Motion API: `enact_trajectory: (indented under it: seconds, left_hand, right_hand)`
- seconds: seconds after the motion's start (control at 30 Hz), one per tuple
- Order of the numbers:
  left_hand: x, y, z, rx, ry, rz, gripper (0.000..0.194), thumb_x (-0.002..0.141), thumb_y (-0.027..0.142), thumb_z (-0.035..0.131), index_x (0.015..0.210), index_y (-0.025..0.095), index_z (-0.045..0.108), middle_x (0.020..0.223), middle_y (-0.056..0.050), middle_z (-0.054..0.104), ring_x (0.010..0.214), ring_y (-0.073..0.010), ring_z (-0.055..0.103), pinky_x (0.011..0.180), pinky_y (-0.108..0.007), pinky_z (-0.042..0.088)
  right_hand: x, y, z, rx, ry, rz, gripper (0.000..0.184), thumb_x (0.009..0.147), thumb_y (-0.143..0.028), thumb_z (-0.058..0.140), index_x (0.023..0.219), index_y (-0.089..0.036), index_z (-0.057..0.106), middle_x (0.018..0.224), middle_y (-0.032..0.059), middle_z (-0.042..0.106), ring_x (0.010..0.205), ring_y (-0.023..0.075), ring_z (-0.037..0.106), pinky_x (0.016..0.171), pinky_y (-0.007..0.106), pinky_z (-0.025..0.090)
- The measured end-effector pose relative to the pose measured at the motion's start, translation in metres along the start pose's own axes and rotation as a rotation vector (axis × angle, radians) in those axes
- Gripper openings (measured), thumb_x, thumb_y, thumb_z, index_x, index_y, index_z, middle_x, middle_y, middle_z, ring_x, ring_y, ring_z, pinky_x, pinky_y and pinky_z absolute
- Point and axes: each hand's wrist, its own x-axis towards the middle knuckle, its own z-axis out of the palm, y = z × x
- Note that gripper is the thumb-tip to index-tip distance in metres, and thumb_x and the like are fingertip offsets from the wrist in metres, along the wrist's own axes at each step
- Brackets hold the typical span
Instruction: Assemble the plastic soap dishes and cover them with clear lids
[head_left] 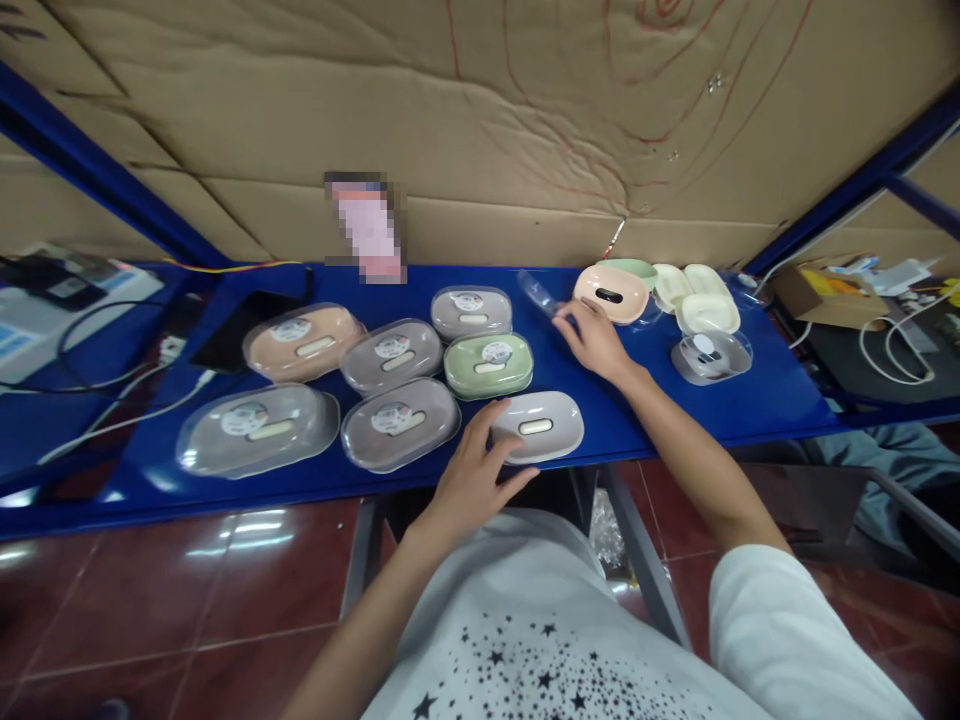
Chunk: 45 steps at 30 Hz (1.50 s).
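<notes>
My left hand (475,476) rests on the near left edge of a grey oval soap box (541,427) at the front of the blue table (750,405), fingers curled round its rim. My right hand (592,335) reaches farther back and closes on a clear plastic wrapper (537,293) lying beside a pink box (613,293). Several wrapped oval boxes lie to the left: a green one (488,364), grey ones (400,423), and a peach one (301,343).
Cream lids (697,300) and a clear lid (710,356) sit at the right. A black phone (241,327) and white cables (120,415) lie at the left. Cardboard (480,110) backs the table. Red tiled floor lies below.
</notes>
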Motion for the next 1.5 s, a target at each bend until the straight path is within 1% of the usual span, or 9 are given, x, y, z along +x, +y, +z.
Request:
enact_trajectory:
  seconds: [0.1,0.2,0.3,0.43,0.57,0.7,0.9,1.27,1.5]
  left_hand:
    - [0.000,-0.001,0.001,-0.046,0.020,-0.049,0.053,0.100,0.033,0.075,0.148,0.026,0.052,0.168,-0.019,0.039,0.156,-0.0357,0.047,0.123,-0.054,0.051]
    - [0.003,0.001,0.001,-0.084,-0.007,-0.092,0.081,0.099,0.034,0.076,0.167,0.032,0.031,0.175,-0.018,0.030,0.158,-0.0364,0.046,0.121,-0.053,0.053]
    - [0.007,0.003,0.002,-0.065,-0.053,-0.051,0.091,0.099,0.035,0.076,0.172,0.036,0.022,0.178,-0.018,0.027,0.160,-0.0381,0.042,0.122,-0.055,0.052]
    - [0.009,0.004,0.005,0.002,-0.059,0.048,0.073,0.102,0.036,0.073,0.165,0.035,0.038,0.174,-0.017,0.035,0.158,-0.0382,0.044,0.122,-0.058,0.050]
    - [0.009,0.004,0.006,0.014,-0.029,0.027,0.060,0.100,0.040,0.076,0.154,0.031,0.052,0.164,-0.017,0.043,0.152,-0.0365,0.049,0.121,-0.056,0.051]
    - [0.008,0.003,0.006,-0.021,-0.041,-0.014,0.067,0.096,0.044,0.080,0.156,0.033,0.050,0.158,-0.015,0.047,0.149,-0.0359,0.052,0.120,-0.055,0.052]
    - [0.007,0.000,0.000,-0.119,-0.090,-0.053,0.081,0.094,0.036,0.083,0.163,0.039,0.041,0.173,-0.014,0.036,0.160,-0.0356,0.042,0.124,-0.054,0.050]
    - [0.012,0.001,-0.011,-0.227,-0.232,-0.077,0.081,0.095,0.031,0.082,0.163,0.039,0.039,0.176,-0.010,0.038,0.161,-0.0304,0.043,0.124,-0.050,0.052]
    - [0.007,-0.008,-0.016,-0.111,-0.130,0.096,0.062,0.100,0.031,0.075,0.157,0.033,0.050,0.176,-0.013,0.031,0.162,-0.0351,0.040,0.125,-0.056,0.050]
  right_hand:
    - [-0.059,-0.012,-0.024,0.444,0.235,0.252,0.047,0.111,-0.066,0.038,0.117,-0.028,0.065,0.095,0.0054,0.074,0.096,0.0266,0.076,0.092,0.046,0.062]
    - [-0.112,-0.023,-0.029,0.702,0.228,0.482,0.052,0.108,-0.070,0.042,0.117,-0.027,0.070,0.077,0.0011,0.065,0.069,0.0218,0.069,0.063,0.036,0.058]
    - [-0.140,-0.038,-0.012,0.690,0.215,0.580,0.054,0.105,-0.072,0.049,0.127,-0.028,0.071,0.078,0.0001,0.066,0.062,0.0185,0.064,0.058,0.034,0.056]
    - [-0.150,-0.060,0.007,0.388,0.245,0.434,0.053,0.109,-0.064,0.049,0.150,-0.034,0.062,0.130,0.0091,0.072,0.113,0.0253,0.073,0.102,0.046,0.062]
    - [-0.149,-0.069,0.000,0.142,0.070,0.179,0.057,0.110,-0.059,0.049,0.164,-0.038,0.049,0.173,0.0080,0.043,0.162,0.0325,0.038,0.132,0.059,0.037]
    - [-0.143,-0.066,-0.014,0.056,-0.278,-0.161,0.075,0.104,-0.056,0.065,0.171,-0.046,0.032,0.176,0.0016,0.039,0.164,0.0332,0.036,0.134,0.061,0.033]
    - [-0.134,-0.070,-0.030,0.040,-0.440,-0.329,0.075,0.107,-0.039,0.066,0.170,-0.051,0.027,0.177,-0.0064,0.033,0.166,0.0261,0.032,0.139,0.060,0.021]
    - [-0.160,-0.061,-0.021,0.023,-0.316,-0.301,0.078,0.102,-0.043,0.073,0.168,-0.051,0.033,0.175,-0.0062,0.036,0.165,0.0304,0.031,0.138,0.066,0.021]
    - [-0.180,-0.054,-0.018,-0.003,-0.214,-0.280,0.083,0.106,-0.030,0.068,0.173,-0.047,0.023,0.180,-0.0031,0.028,0.167,0.0319,0.026,0.131,0.063,0.043]
